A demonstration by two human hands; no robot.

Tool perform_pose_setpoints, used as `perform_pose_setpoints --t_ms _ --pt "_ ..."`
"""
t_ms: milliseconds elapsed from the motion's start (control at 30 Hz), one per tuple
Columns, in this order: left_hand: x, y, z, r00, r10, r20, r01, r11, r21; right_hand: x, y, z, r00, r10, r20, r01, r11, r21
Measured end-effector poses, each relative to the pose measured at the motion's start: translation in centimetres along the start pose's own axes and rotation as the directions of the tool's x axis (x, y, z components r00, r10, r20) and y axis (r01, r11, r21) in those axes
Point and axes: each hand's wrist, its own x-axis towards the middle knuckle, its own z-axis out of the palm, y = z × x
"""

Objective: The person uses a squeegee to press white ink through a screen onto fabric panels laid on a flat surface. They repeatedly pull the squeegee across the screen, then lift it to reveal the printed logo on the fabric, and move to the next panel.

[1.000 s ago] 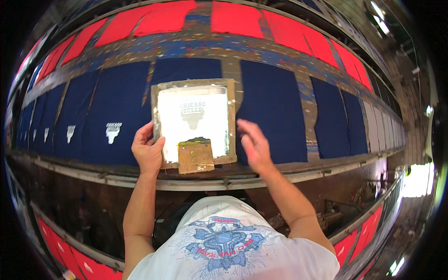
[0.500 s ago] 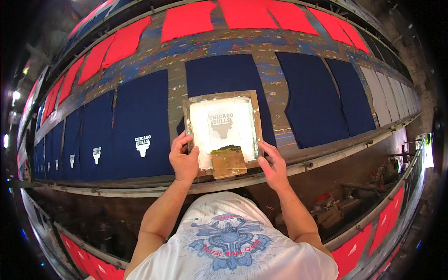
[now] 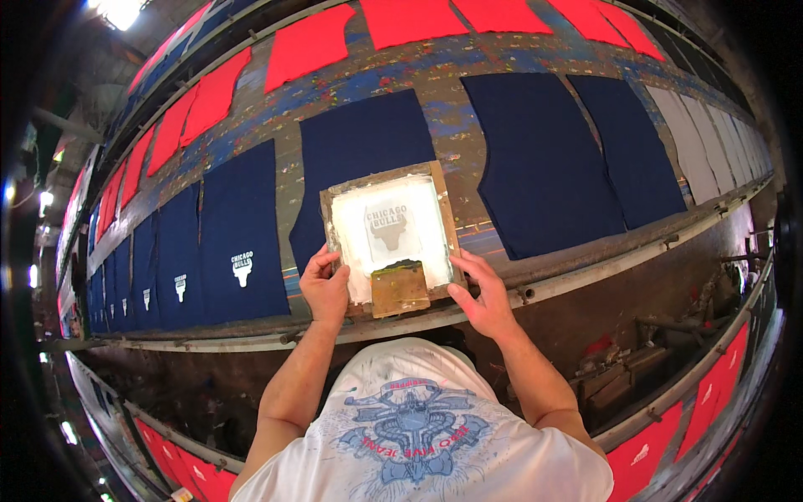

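Observation:
A wooden-framed printing screen (image 3: pixel 347 219) lies over the near part of a navy fabric piece (image 3: pixel 368 125). Its mesh is bright white, with a grey bull's-head and lettering stencil. A wooden squeegee (image 3: pixel 400 289), dark along its far edge, rests in the near part of the screen and leans over the near rail. My left hand (image 3: pixel 324 284) grips the left side of the wooden frame, thumb on top. On the opposite side, my right hand (image 3: pixel 483 289) holds the right rail near its corner. The fabric directly under the screen is hidden.
Navy pieces with white bull's-head prints (image 3: pixel 242 268) line the long table to the left. Plain navy pieces (image 3: pixel 544 159) and grey ones (image 3: pixel 694 151) lie to the right. Red pieces (image 3: pixel 305 46) run along the far side. A metal rail (image 3: pixel 209 343) edges the table near me.
The view has turned and shifted. Relative to the navy piece beneath, the screen has moved right, so more of that piece's left edge shows. Both hands stay on the frame.

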Motion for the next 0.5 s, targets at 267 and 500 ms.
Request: perform_pose_setpoints --t_ms 267,500 --pt "0.2 0.0 0.6 0.999 -0.047 0.009 0.048 0.995 -0.086 0.1 0.6 -0.2 0.999 0.043 0.008 -0.044 0.997 0.067" --pt "0.3 -0.6 0.8 0.999 -0.015 0.040 0.018 0.998 -0.061 0.3 0.4 0.2 0.995 0.094 -0.030 -0.091 0.991 0.097"
